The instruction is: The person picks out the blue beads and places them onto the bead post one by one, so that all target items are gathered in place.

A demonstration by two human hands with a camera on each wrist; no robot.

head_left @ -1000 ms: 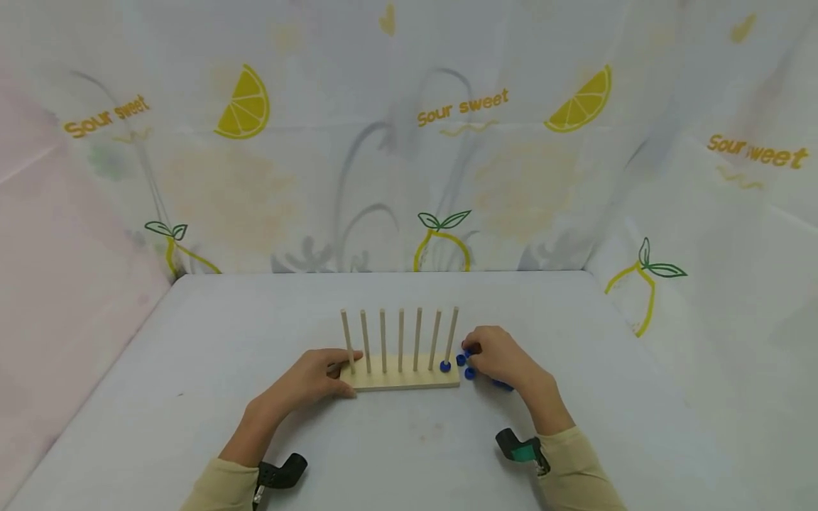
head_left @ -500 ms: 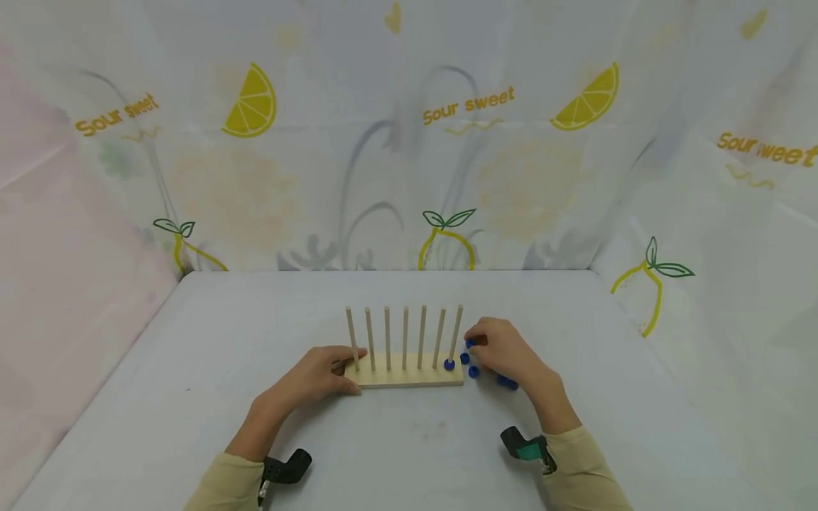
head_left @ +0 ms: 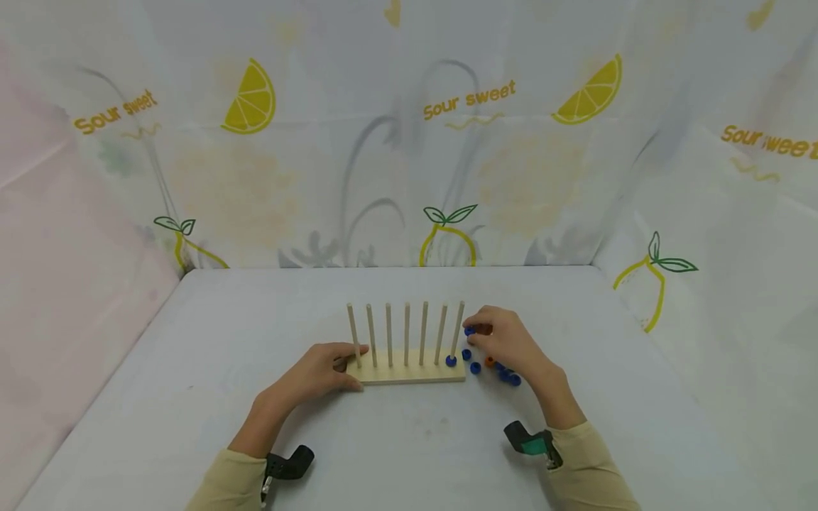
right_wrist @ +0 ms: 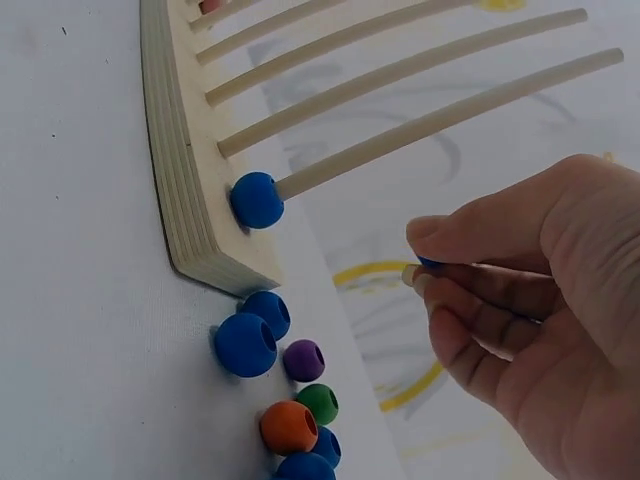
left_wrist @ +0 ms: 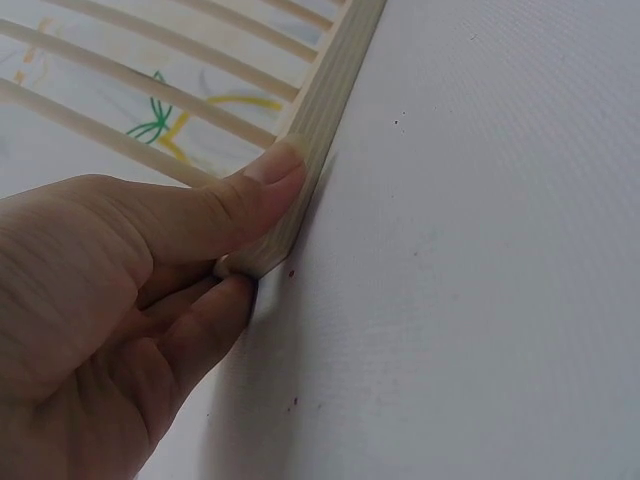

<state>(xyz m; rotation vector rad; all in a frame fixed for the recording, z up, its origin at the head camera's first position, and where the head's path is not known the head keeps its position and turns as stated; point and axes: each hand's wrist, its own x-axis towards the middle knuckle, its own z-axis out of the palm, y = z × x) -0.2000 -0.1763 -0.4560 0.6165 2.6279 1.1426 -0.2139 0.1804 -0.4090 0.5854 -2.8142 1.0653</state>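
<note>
"What does the head view give you?"

"A wooden peg board [head_left: 409,374] on the white desk [head_left: 409,454], with seven upright pegs [head_left: 407,333] in a row. The left hand [head_left: 322,369] grips its left end, thumb and fingers closed to the board's width. The right hand [head_left: 511,341] is raised just beside the rightmost peg, pinching a blue bead [head_left: 469,331]."

"Any other beads?"

"A threaded blue bead [head_left: 451,361] sits low on the rightmost peg. Several loose blue beads [head_left: 476,367] and an orange bead [head_left: 489,362] lie on the desk to the board's right. Behind hangs a pale cloth [head_left: 383,163] printed with lemons."

"And from the left wrist?"

"The thumb presses along the board's long edge, near its end corner, while a finger touches the end from the other side. The board lies on the desk."

"The right wrist, then?"

"Thumb and fingertips are nearly together, with only a sliver of their bead showing, apart from the peg. The threaded one rests at the peg's base. Beyond the board's end lie blue beads, the orange one, a purple bead [right_wrist: 304,360] and a green bead [right_wrist: 318,404]."
</note>
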